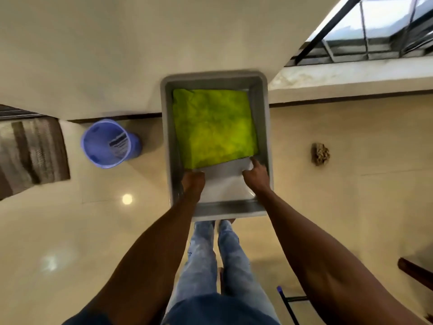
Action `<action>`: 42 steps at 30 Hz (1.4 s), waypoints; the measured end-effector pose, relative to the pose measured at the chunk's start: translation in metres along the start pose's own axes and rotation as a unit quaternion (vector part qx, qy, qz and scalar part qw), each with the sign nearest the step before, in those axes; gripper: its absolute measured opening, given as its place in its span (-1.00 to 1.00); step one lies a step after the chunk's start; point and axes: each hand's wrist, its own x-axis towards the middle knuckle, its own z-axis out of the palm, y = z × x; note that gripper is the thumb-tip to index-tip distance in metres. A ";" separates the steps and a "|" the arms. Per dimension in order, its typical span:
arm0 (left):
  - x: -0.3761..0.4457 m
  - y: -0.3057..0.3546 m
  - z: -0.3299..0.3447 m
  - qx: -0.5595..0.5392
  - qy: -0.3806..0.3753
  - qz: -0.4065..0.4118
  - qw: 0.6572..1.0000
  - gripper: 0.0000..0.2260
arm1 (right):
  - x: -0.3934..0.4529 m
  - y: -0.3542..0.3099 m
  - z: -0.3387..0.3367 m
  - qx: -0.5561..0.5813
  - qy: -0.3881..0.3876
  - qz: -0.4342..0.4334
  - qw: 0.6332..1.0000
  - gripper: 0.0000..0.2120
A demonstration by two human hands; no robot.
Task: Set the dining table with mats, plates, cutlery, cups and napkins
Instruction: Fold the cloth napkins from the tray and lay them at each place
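Observation:
A grey plastic tub (263,127) stands on the floor against the wall, straight ahead of me. Inside it lies a folded bright green cloth (214,126) on top of a white sheet or mat (223,184) that shows at the near end. My left hand (193,184) reaches into the tub at the cloth's near left corner, fingers curled down, and seems to grip that corner. My right hand (256,175) is at the near right corner, its index finger stretched out and touching the edge of the cloth.
A blue plastic bin (109,143) stands on the floor left of the tub. A striped rug (30,151) lies at far left. A small brown lump (320,154) sits on the floor to the right. My legs in jeans (215,254) are below. A window (379,26) is upper right.

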 end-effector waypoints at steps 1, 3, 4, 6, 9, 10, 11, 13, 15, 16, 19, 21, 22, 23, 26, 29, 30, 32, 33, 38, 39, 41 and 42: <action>0.007 0.002 0.003 -0.006 0.018 -0.004 1.000 -0.59 | 0.009 0.001 0.004 -0.034 0.002 -0.009 0.999 -0.40; 0.023 0.000 0.009 0.013 0.057 0.000 0.998 -0.53 | 0.024 0.002 0.010 -0.137 0.017 -0.052 0.989 -0.39; 0.028 -0.002 0.011 0.038 0.073 0.007 0.997 -0.49 | 0.028 0.001 0.011 -0.183 0.032 -0.077 0.980 -0.38; 0.038 -0.004 0.015 0.066 0.095 0.017 0.993 -0.49 | 0.038 0.000 0.017 -0.230 0.055 -0.099 0.967 -0.38; 0.051 -0.005 0.022 0.051 0.119 0.028 0.991 -0.69 | 0.047 0.003 0.026 -0.275 0.074 -0.120 0.951 -0.39; 0.055 -0.006 0.024 0.034 0.123 0.032 0.991 -0.73 | 0.048 0.004 0.029 -0.285 0.070 -0.126 0.948 -0.40; 0.054 -0.004 0.025 0.007 0.124 0.037 0.992 -0.76 | 0.050 0.005 0.030 -0.290 0.065 -0.133 0.946 -0.39; 0.047 -0.002 0.025 -0.080 0.126 0.062 0.987 -0.87 | 0.046 0.006 0.033 -0.282 0.058 -0.153 0.945 -0.40; 0.033 0.004 0.022 -0.173 0.128 0.081 0.973 -0.84 | 0.034 0.004 0.034 -0.249 0.057 -0.172 0.951 -0.41; 0.024 0.009 0.020 -0.208 0.136 0.094 0.964 -0.76 | 0.025 0.003 0.034 -0.231 0.054 -0.180 0.955 -0.42; -0.008 0.031 0.007 -0.297 0.157 0.104 0.936 -0.77 | -0.004 -0.007 0.027 -0.160 0.049 -0.200 0.965 -0.43; -0.031 0.048 -0.006 -0.343 0.155 0.112 0.920 -0.76 | -0.027 -0.019 0.013 -0.092 0.052 -0.206 0.973 -0.41; -0.044 0.055 -0.013 -0.352 0.151 0.118 0.916 -0.79 | -0.039 -0.027 0.003 -0.057 0.052 -0.207 0.975 -0.41; -0.057 0.063 -0.021 -0.359 0.138 0.124 0.915 -0.86 | -0.050 -0.035 -0.007 -0.028 0.050 -0.214 0.975 -0.42; -0.085 0.077 -0.038 -0.358 0.047 0.138 0.922 -0.90 | -0.084 -0.056 -0.034 0.030 0.031 -0.243 0.969 -0.53; -0.113 0.091 -0.057 -0.312 -0.025 0.171 0.934 -0.91 | -0.111 -0.069 -0.057 0.082 0.010 -0.230 0.970 -0.57; -0.130 0.095 -0.066 -0.312 -0.036 0.177 0.933 -0.88 | -0.121 -0.071 -0.065 0.098 0.009 -0.220 0.971 -0.56; -0.159 0.099 -0.079 -0.301 -0.048 0.195 0.932 -0.90 | -0.137 -0.074 -0.081 0.143 0.032 -0.202 0.969 -0.55; -0.177 0.105 -0.087 -0.293 -0.056 0.207 0.932 -0.91 | -0.141 -0.078 -0.090 0.169 0.052 -0.195 0.965 -0.55; -0.222 0.129 -0.122 -0.128 -0.073 0.312 0.938 -0.79 | -0.158 -0.105 -0.129 0.166 0.017 -0.260 0.951 -0.48; -0.232 0.134 -0.129 -0.100 -0.082 0.336 0.933 -0.79 | -0.165 -0.112 -0.136 0.165 -0.011 -0.283 0.945 -0.45; -0.250 0.145 -0.143 -0.033 -0.077 0.409 0.908 -0.84 | -0.178 -0.123 -0.147 0.158 -0.043 -0.322 0.932 -0.48; -0.257 0.150 -0.149 -0.008 -0.063 0.444 0.894 -0.81 | -0.185 -0.127 -0.151 0.150 -0.045 -0.329 0.931 -0.53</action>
